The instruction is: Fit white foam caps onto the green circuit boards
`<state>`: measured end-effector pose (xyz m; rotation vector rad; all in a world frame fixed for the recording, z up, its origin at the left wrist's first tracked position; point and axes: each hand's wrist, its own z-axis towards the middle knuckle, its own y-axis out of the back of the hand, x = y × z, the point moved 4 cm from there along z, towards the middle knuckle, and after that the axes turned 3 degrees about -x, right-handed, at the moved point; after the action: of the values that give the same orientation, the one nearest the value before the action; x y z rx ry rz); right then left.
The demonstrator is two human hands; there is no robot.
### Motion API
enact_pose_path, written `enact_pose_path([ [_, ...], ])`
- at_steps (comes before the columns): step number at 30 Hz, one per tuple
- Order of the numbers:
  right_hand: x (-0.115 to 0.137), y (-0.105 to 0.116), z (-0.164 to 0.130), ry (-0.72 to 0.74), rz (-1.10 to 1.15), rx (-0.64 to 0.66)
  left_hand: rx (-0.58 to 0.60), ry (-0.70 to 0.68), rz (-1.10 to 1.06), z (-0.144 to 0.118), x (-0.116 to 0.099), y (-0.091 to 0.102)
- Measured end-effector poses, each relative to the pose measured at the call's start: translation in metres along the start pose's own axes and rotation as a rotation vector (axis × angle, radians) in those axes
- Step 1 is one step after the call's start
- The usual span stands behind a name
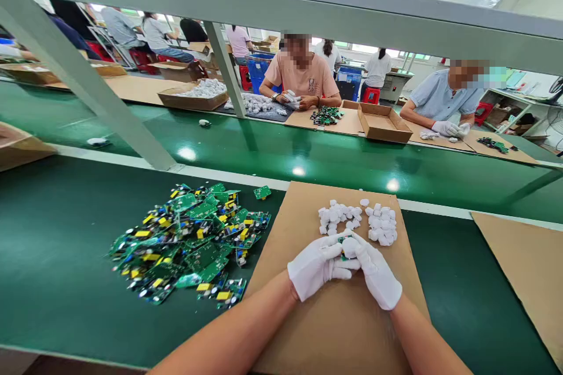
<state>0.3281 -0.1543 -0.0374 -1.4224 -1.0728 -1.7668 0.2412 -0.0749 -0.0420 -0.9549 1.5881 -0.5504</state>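
My left hand (323, 265) and my right hand (377, 269), both in white gloves, come together over a cardboard sheet (334, 328). Between them is a small green circuit board (342, 241) with a round white piece (350, 248) against it. The left fingers close on the board from the left; the right fingers press on the white piece from the right. Just beyond the hands lie two clusters of small white pieces, a left one (336, 214) and a right one (382, 224). A large heap of green circuit boards (193, 240) with yellow and blue components lies to the left.
One loose board (263, 192) lies beside the heap. A metal frame post (88, 64) and crossbar (281, 3) stand in front of me. Beyond a green belt (272, 149), two people (303, 73) (446, 96) work beside an open cardboard box (385, 123). Another cardboard sheet (523, 269) is at right.
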Motion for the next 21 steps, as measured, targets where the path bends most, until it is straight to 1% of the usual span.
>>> enact_pose_path([
  [2,0.004,-0.004,0.001,-0.044,0.011,0.029,-0.050,-0.024,0.071,0.001,-0.002,0.000],
  [5,0.010,-0.007,0.002,-0.024,0.016,0.045,-0.139,-0.088,0.263,0.003,-0.002,0.002],
  [7,0.011,-0.008,0.002,-0.019,-0.014,0.041,-0.171,-0.121,0.349,0.004,-0.002,0.004],
  [10,0.011,-0.007,0.001,-0.025,-0.026,0.011,-0.118,-0.115,0.342,0.003,-0.002,0.001],
  [13,0.009,-0.007,0.001,-0.044,0.028,0.014,-0.054,-0.137,0.362,0.000,-0.006,-0.007],
  [16,0.003,-0.008,0.000,-0.085,0.158,0.048,-0.059,-0.201,0.477,-0.003,-0.010,-0.013],
  [17,0.000,-0.008,0.000,-0.097,0.186,0.040,-0.062,-0.214,0.499,-0.003,-0.010,-0.014],
  [21,-0.009,-0.006,0.000,-0.118,0.140,-0.030,-0.083,-0.277,0.514,-0.002,-0.008,-0.011],
])
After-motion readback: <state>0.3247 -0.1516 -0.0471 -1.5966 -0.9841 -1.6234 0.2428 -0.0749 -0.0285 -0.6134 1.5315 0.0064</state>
